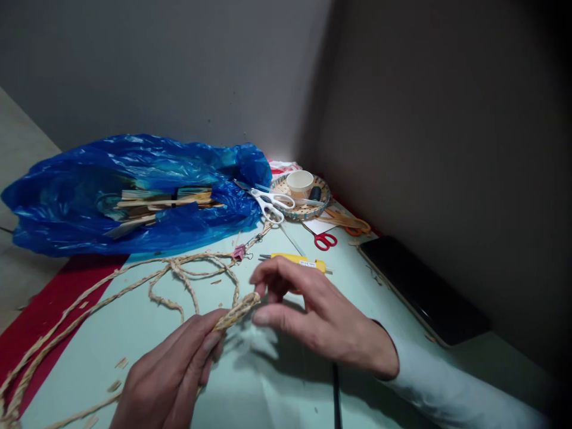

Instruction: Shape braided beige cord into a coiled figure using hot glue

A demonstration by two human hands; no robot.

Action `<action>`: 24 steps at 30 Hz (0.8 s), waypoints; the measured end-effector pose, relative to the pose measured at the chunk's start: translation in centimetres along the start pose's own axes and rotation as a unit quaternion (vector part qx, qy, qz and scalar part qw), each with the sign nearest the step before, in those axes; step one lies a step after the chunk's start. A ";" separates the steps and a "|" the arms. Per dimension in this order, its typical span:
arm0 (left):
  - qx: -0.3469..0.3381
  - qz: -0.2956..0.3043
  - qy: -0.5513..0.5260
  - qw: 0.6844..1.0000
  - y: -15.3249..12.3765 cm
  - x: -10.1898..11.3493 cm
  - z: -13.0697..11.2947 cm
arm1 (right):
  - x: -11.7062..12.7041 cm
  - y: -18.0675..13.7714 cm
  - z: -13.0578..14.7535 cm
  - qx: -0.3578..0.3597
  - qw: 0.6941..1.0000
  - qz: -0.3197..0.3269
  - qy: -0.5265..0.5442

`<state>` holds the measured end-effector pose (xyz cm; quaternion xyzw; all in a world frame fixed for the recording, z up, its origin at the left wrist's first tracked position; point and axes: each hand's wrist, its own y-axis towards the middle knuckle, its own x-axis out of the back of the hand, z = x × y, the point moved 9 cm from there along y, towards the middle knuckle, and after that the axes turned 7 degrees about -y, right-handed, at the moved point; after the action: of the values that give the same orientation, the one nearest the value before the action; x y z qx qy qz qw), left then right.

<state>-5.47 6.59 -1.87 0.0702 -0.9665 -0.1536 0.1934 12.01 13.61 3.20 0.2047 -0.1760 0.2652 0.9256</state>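
Observation:
My left hand [172,369] is closed around a braided straw cord [238,311], pinching it between thumb and fingers. The folded end of the braid sticks out to the upper right. Around that end my right hand [306,304] is held with thumb and fingers apart, close to the tip but not visibly gripping it. Twisted straw strands [179,262] run loosely over the pale green sheet and off to the left. A pink clip [239,252] sits near them. Just beyond my right hand lies a yellow tool [319,264], partly hidden behind the fingers.
A blue plastic bag [67,179] holds bundled flat straw strips [165,201]. White-handled scissors [273,205] lie beside a woven tray [328,193] with a cup [299,183]. Red-handled scissors [325,241] and a black phone [422,289] are at the right, near the wall.

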 end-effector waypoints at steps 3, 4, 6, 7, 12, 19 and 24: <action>0.041 0.033 -0.041 0.998 -0.1 -0.8 0.6 | -0.9 -0.3 1.6 0.090 0.995 0.019 -0.043; 0.043 0.042 -0.038 0.997 -0.1 -0.9 0.6 | -1.1 -0.5 2.0 0.118 0.991 0.015 -0.056; 0.027 0.053 -0.012 0.998 0.0 -1.1 0.2 | -1.3 -0.9 2.5 0.159 0.984 0.003 -0.076; 0.008 0.057 0.010 0.998 0.1 -1.2 -0.2 | -1.4 -1.0 2.5 0.173 0.981 -0.001 -0.084; -0.097 0.049 0.095 0.989 0.2 -1.2 -2.6 | -2.0 -1.6 2.5 0.212 0.973 -0.006 -0.096; -0.099 0.038 0.068 0.992 0.1 -1.3 -3.1 | -1.9 -1.3 2.0 0.154 0.986 -0.002 -0.065; 0.092 0.022 -0.051 0.994 0.2 -1.1 -0.6 | -1.5 -0.3 0.8 0.107 0.994 0.027 0.007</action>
<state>-4.20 6.86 -1.62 0.0580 -0.9865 -0.0631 0.1399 10.86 12.35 3.16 0.2954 -0.1453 0.3087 0.8924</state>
